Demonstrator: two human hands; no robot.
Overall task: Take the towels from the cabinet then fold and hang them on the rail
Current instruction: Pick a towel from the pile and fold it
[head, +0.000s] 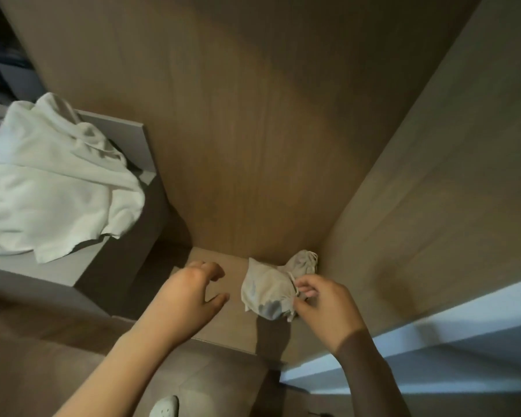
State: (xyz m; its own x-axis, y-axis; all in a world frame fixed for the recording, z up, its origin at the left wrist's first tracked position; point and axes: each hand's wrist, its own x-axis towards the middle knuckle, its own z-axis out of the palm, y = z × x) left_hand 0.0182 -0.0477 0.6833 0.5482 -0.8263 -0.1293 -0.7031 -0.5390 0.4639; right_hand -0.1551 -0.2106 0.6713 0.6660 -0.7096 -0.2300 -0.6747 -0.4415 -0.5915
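A small crumpled beige cloth (pixel 268 288) lies on the floor of the wooden cabinet (pixel 253 145), pushed into its right back corner. My right hand (pixel 322 305) reaches in from the lower right and pinches the cloth's right edge between thumb and fingers. My left hand (pixel 190 293) hovers just left of the cloth above the cabinet floor, its fingers loosely curved and holding nothing. A large white towel (pixel 51 188) lies bunched on a grey shelf at the left.
The grey shelf unit (pixel 82 266) stands left of the cabinet opening. The cabinet's right wall (pixel 433 191) rises close beside my right hand. A white edge (pixel 448 323) runs along the lower right. A light shoe (pixel 166 407) shows at the bottom.
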